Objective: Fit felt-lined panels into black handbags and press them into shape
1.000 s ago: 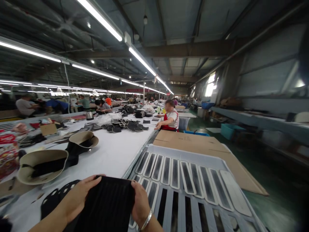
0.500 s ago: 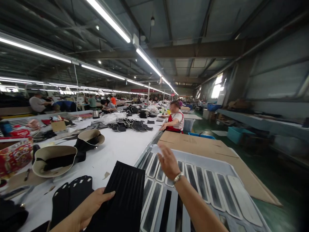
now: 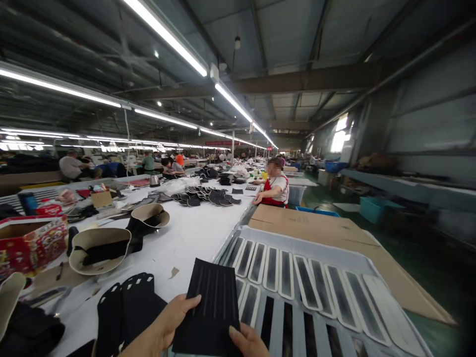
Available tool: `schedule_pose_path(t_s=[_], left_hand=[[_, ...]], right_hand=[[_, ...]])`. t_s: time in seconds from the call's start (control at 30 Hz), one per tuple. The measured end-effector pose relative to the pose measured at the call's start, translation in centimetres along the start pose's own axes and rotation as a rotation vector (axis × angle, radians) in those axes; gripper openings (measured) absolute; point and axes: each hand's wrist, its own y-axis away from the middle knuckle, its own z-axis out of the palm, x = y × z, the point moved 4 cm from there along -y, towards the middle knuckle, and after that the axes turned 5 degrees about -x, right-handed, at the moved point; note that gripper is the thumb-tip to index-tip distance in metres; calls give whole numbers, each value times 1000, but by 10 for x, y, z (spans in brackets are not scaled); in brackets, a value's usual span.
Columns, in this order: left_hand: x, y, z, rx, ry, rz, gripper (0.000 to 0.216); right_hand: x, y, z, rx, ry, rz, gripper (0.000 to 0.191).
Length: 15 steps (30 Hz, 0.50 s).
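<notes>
A black ribbed panel [image 3: 213,292], with raised parallel lines on its upper part, is held in front of me, tilted. My left hand [image 3: 174,317] grips its left edge, thumb on top. At its lower right edge is my right hand [image 3: 247,342], thumb pressed on the face; the fingers of both hands are partly hidden beneath. Just right of the panel, a grey-white tray [image 3: 308,240] holds rows of oblong pale-edged dark strips [image 3: 288,275] and several plain black strips [image 3: 287,322]. Black cut pieces with slotted ends [image 3: 128,307] lie left of my left hand.
On the white table [image 3: 189,233] are two beige-lined black rolled pieces [image 3: 98,250] and a pile of black pieces [image 3: 204,196]. A red patterned box [image 3: 35,243] stands left. Brown cardboard [image 3: 312,223] lies beyond the tray. A person in a red apron [image 3: 273,191] sits farther along.
My right hand has come down from above the tray and taken hold of the panel's lower right edge. My left hand keeps its grip. The view has turned slightly left.
</notes>
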Motion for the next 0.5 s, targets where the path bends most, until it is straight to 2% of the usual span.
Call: schedule_pose_path(t_s=[0.2,0.3,0.37,0.43,0.5], left_hand=[[-5,6,-5,-21,63,-45,39],[-7,14,-3,-55,107,-30,47],[-13,23,-4,-26,74,-28,50],[-22,31,-9,2,9,-42,59],[-34,38,-14,-31,-29,-63,66]], right_hand=[[-8,2,-5,-39,-207,-44,45],[-15,4,-6,-33,-153,-55,46],[-19,8,-4,3,-96,-24,48],[-22,11,-1,44,-67,18,51],[-23,13,2,64,-69,13,56]])
